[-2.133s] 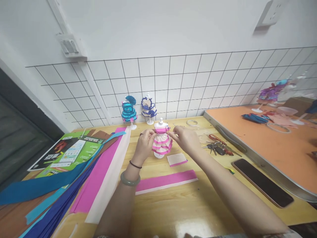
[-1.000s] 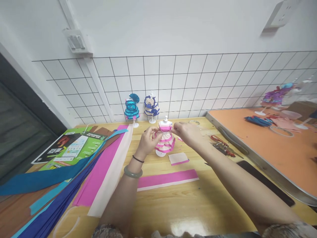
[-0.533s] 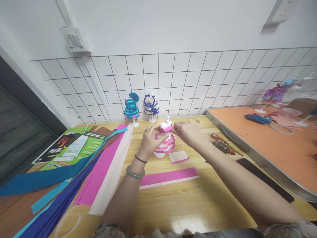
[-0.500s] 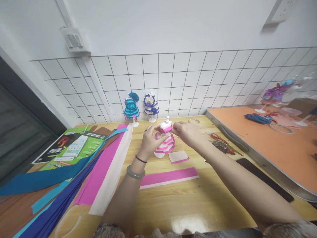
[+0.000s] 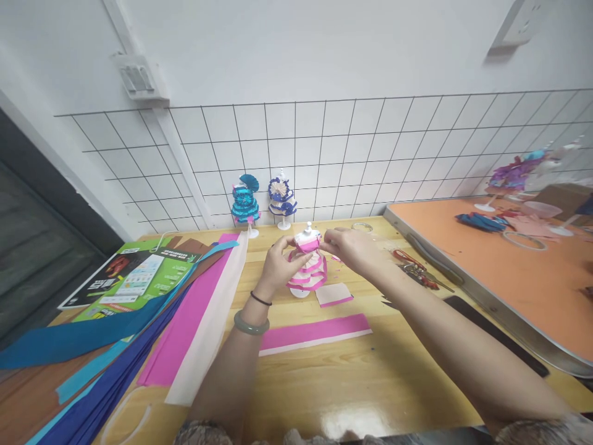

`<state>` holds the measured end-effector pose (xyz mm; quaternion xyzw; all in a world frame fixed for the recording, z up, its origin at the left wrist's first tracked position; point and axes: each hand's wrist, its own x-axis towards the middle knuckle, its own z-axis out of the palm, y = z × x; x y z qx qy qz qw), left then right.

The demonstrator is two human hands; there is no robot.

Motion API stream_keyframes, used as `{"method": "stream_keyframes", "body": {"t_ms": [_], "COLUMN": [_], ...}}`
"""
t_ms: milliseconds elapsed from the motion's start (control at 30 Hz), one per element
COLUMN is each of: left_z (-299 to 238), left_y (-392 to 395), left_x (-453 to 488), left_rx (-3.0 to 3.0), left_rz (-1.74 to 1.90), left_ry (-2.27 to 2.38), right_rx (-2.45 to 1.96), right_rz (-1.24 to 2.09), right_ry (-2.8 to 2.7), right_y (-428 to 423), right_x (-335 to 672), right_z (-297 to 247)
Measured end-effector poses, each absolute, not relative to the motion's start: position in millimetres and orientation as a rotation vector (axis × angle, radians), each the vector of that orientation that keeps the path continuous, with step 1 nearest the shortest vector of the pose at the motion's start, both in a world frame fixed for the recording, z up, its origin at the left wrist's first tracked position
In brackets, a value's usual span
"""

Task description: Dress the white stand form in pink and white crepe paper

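Note:
A miniature white dress form (image 5: 306, 237) stands upright on the table, a pink and white band around its chest. Below it spreads a ruffled white paper skirt (image 5: 312, 272) with pink edges. My left hand (image 5: 279, 262) is closed around the left side of the bodice, thumb across the front. At the bodice's right side my right hand (image 5: 347, 247) pinches the end of the pink band; its fingertips are partly hidden. A small white and pink paper piece (image 5: 334, 295) lies in front of the form. Nearer me rests a pink strip with a white edge (image 5: 317, 332).
Two dressed forms, one teal (image 5: 245, 201) and one blue and white (image 5: 282, 199), stand at the wall grid. Long coloured paper strips (image 5: 194, 321) and green packaging (image 5: 134, 278) cover the left. Keys (image 5: 419, 275) and a dark flat object (image 5: 498, 334) lie right, beside an orange-topped table (image 5: 509, 278).
The dress form's top has shifted slightly left and down, and both hands remain at the bodice. The view has moved a little. Nothing was let go.

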<state>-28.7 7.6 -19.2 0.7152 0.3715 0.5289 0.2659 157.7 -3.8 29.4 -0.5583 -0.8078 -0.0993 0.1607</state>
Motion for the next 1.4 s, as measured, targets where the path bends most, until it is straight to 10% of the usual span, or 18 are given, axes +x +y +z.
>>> {"method": "stream_keyframes", "body": {"t_ms": [1400], "left_z": [-1.4], "left_y": [-4.3], "left_x": [-41.7], "left_rx": [1.269], "left_rz": [0.97], "left_ry": [0.477], "right_rx": [-1.264], "right_rz": [0.821], "right_ry": [-2.318], "right_y": [-40.0], "right_x": [173.3], "right_z": [63.3]}}
